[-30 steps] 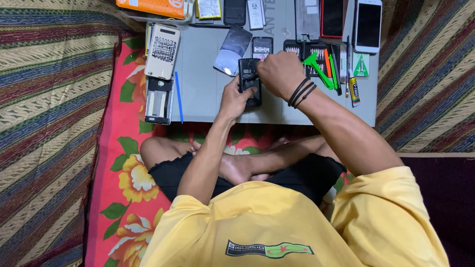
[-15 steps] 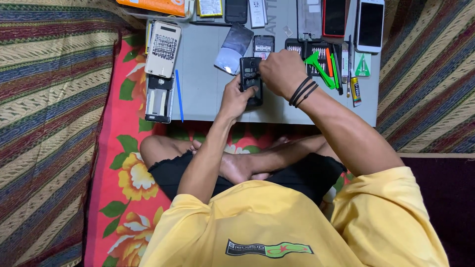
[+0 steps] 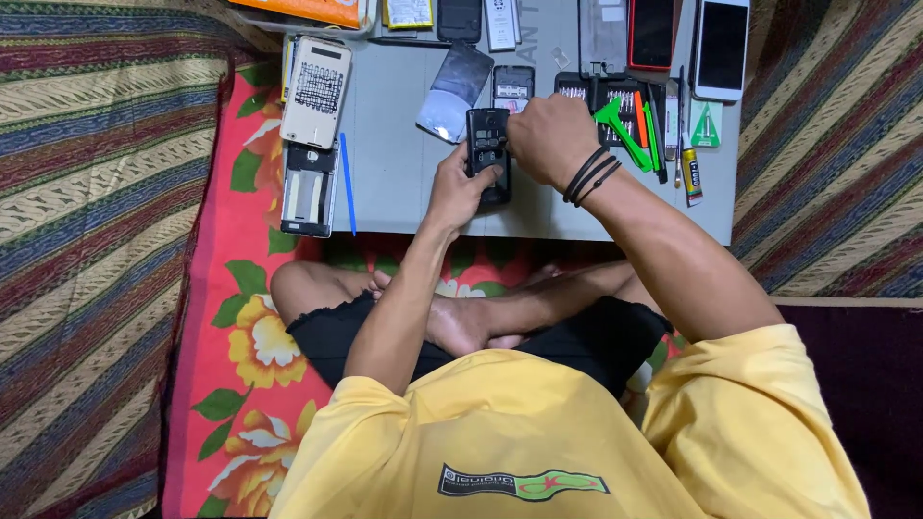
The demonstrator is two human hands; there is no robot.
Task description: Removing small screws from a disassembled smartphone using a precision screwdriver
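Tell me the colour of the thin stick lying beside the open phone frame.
The thin stick is blue, seen clearly in the head view.

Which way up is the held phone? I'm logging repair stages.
Back up: the phone shows exposed dark internals, no screen, between left hand and right hand.

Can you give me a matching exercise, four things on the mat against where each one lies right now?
Things:
1. dark phone
2. blue stick
3. white phone
4. glue tube

Places:
A. far right corner of the grey mat, screen up
B. between the left hand and the right hand
C. right of the right wrist, near the mat's right edge
D. left side of the mat, beside an opened phone body

Pairs: 1-B, 2-D, 3-A, 4-C
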